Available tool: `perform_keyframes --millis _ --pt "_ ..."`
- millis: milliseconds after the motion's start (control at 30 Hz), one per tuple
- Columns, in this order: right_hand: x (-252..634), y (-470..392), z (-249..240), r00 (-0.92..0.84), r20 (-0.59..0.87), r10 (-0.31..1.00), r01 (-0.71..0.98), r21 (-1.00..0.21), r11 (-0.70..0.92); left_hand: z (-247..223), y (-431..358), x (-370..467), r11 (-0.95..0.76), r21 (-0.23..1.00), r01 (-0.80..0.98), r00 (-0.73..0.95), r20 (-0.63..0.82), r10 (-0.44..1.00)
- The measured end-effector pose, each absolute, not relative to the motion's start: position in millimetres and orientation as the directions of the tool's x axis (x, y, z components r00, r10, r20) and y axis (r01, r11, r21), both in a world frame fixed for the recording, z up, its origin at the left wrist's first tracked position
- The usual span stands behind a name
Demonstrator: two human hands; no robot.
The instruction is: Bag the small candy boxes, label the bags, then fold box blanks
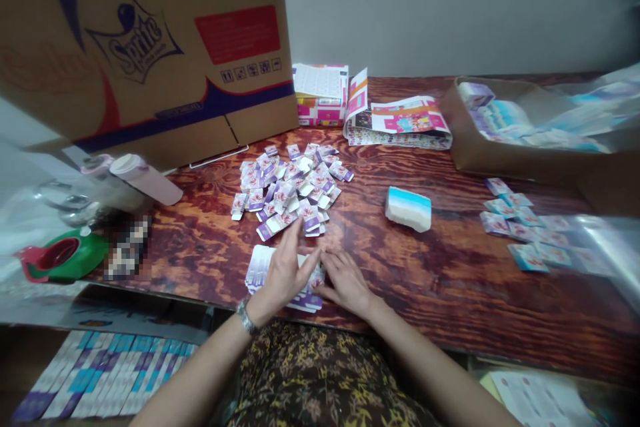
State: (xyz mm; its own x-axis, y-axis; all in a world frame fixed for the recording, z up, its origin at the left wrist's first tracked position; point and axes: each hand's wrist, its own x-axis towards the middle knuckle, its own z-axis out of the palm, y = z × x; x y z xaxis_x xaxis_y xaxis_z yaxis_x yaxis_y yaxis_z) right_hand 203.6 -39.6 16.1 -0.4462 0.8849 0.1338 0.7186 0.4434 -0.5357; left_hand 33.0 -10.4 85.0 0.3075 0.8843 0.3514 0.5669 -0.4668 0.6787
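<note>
My left hand [286,270] is over a stack of flat small cartons [257,267] at the table's front edge, its fingers stretched forward and its thumb out to the side. Its index fingertip reaches the near edge of a heap of small white-and-purple cartons [285,193] with a flower print. Close beside its thumb, my right hand [347,283] has its fingers together and its thumb bent in around a small flower-print carton [317,277]. The hands partly hide this carton and the stack. Many heaped cartons are folded into box shape, some with flaps open.
A large cardboard box [200,47] stands back left. Bottles [147,180] and a green-and-red tape dispenser [70,257] are at left. A blue-and-white block [409,208] lies right of the heap. Farther right are small packs [520,217] and an open brown box [500,157].
</note>
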Motion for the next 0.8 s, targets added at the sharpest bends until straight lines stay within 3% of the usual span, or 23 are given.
perform_keyframes --millis 67,167,267,433,667,800 --pt "203.3 -42.0 16.3 -0.44 0.14 0.887 0.713 -0.545 0.44 61.2 -34.6 29.3 -0.388 0.74 0.549 0.345 0.221 0.912" --pt "206.0 -41.8 16.5 -0.41 0.174 0.895 0.675 -0.602 0.426 38.4 -55.6 23.3 -0.348 0.734 0.584 0.389 0.123 0.913" --pt "208.7 -40.7 16.4 -0.303 0.186 0.935 0.595 -0.729 0.338 32.7 -61.7 21.6 -0.381 0.677 0.63 0.404 0.134 0.905" --pt "205.9 -44.1 31.7 -0.198 0.022 0.98 0.311 -0.947 0.085 31.1 -66.7 32.3 -0.449 0.564 0.693 0.433 0.173 0.885" --pt "204.2 -48.1 60.0 -0.196 0.146 0.97 0.493 -0.84 0.226 24.7 -68.6 36.3 -0.44 0.568 0.695 0.403 0.199 0.893" --pt "206.6 -49.6 62.5 -0.2 0.195 0.96 0.498 -0.824 0.271 29.1 -65.8 30.5 -0.426 0.601 0.676 0.369 0.225 0.902"
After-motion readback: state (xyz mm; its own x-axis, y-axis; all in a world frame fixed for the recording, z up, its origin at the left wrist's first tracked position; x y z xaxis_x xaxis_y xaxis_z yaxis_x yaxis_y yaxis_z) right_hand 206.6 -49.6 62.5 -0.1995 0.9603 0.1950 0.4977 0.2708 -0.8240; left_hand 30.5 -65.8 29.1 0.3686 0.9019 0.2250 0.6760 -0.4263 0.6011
